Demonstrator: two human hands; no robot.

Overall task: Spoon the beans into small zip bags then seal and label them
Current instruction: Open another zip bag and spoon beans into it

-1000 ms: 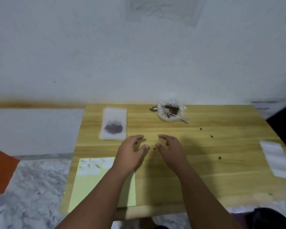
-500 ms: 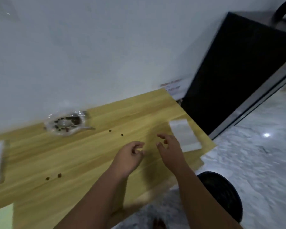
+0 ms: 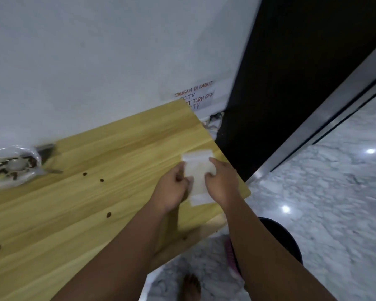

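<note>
The wooden surface (image 3: 78,213) runs from the white wall to its right corner. A plastic-wrapped plate (image 3: 0,181) of beans sits at the far left edge. Near the right corner, the left hand (image 3: 172,189) and right hand (image 3: 223,184) curl their fingers round opposite edges of the flat zip bags (image 3: 199,170). Loose beans (image 3: 101,180) lie scattered between plate and hands.

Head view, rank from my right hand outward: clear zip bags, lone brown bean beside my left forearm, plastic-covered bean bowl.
1. Clear zip bags, in the right hand itself.
2. Lone brown bean, to the left, mid-way.
3. Plastic-covered bean bowl, far left.
</note>
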